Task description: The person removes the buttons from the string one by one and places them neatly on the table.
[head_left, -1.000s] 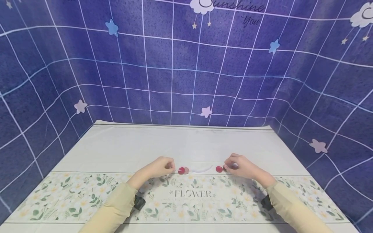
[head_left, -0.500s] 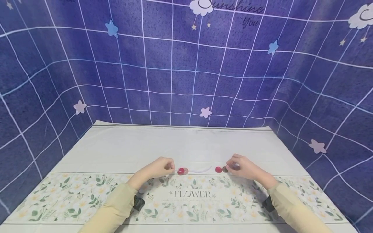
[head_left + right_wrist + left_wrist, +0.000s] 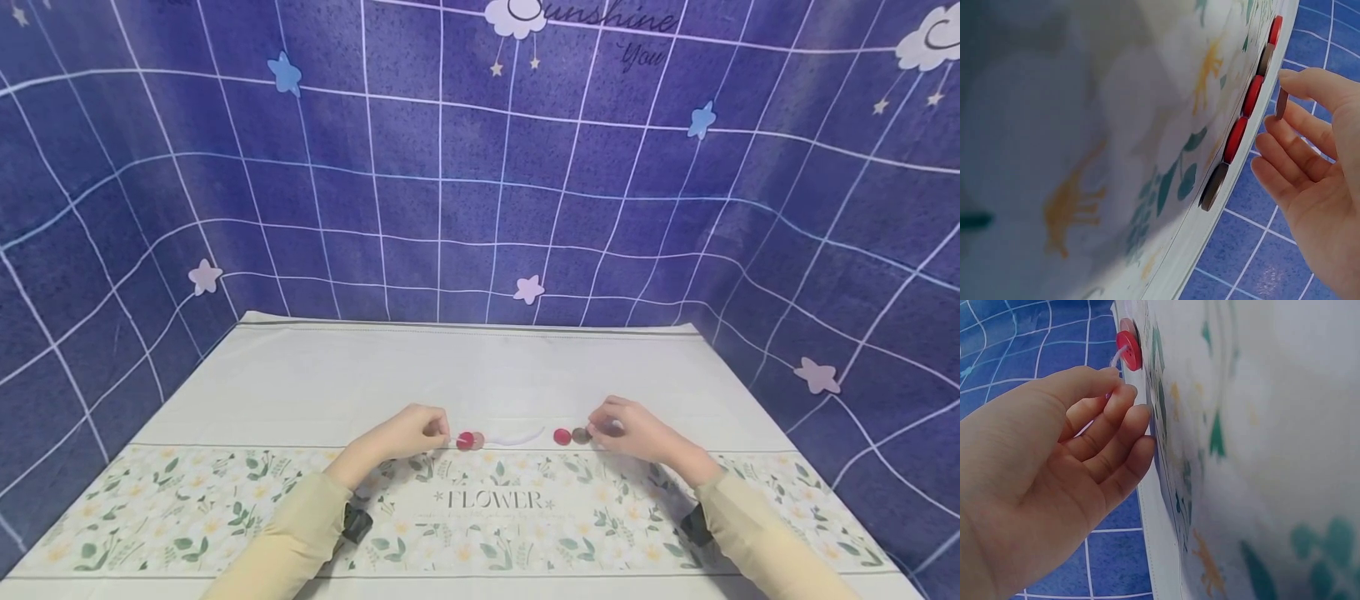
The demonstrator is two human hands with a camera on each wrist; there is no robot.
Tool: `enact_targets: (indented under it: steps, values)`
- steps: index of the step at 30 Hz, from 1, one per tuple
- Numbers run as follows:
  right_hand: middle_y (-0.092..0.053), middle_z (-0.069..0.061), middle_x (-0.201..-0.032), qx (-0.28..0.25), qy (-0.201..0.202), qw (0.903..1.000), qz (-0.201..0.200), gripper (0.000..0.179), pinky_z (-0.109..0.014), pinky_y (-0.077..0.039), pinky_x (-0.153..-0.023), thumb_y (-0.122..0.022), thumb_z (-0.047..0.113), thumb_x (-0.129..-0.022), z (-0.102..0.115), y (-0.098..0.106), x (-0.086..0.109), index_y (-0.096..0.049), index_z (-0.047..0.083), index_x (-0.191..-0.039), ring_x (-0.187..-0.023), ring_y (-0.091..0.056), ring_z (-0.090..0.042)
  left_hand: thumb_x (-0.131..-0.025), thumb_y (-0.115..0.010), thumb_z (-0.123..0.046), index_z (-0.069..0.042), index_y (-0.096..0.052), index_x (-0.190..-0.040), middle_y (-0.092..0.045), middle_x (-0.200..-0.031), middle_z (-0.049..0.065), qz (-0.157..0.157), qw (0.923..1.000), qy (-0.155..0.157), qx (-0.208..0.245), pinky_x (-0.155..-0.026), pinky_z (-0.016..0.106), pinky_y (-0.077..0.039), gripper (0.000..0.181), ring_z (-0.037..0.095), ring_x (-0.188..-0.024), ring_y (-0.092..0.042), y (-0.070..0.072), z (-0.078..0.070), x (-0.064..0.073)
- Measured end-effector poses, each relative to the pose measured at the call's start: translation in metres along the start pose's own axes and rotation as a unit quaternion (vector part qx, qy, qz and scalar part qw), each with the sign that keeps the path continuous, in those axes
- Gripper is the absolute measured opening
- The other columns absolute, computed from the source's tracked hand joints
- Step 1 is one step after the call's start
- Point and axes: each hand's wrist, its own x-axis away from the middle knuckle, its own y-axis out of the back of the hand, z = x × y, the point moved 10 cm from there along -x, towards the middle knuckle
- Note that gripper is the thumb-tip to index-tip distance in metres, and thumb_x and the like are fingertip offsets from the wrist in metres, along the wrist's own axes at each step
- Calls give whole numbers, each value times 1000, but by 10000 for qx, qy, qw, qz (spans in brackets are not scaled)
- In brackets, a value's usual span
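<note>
Beyond the printed FLOWER lettering (image 3: 495,500), off its left end, the left hand (image 3: 415,429) pinches a pale lavender cord (image 3: 517,439) between thumb and fingertip, its other fingers loosely bent. Next to that hand, beyond the left part of the lettering, a red threaded button (image 3: 465,441) sits on the cord, with a pink button (image 3: 478,439) against it; whether the cord runs through the pink one is hard to make out. The cord continues rightward, and its free tip lies beyond the lettering's right end.

Beyond the lettering and off its right end, the right hand (image 3: 628,427) grips a brown pinched button (image 3: 1281,104) by its faces between thumb and finger. Beside this hand, a row of buttons on the worktop (image 3: 480,367) starts just past the lettering's right end and runs farther right: first red button (image 3: 562,437), first brown button (image 3: 581,435), second red button (image 3: 1252,95), third red button (image 3: 1235,140) and last brown button (image 3: 1214,186), set closely side by side.

A leafy floral band (image 3: 187,508) surrounds the lettering. Far behind it hangs a blue gridded curtain (image 3: 405,208) with stars and clouds.
</note>
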Motion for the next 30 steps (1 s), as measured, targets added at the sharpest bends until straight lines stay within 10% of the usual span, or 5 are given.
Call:
enact_targets:
  steps: [30]
  values:
    - [-65, 0, -91, 43, -4, 10000, -31, 18, -39, -51, -82, -69, 7, -80, -6, 8, 8, -68, 7, -97, -88, -63, -20, -87, -64, -18, -18, -60, -80, -59, -73, -9, -28, 9999, 99, -1, -71, 28, -46, 8, 7, -68, -53, 0, 5, 1]
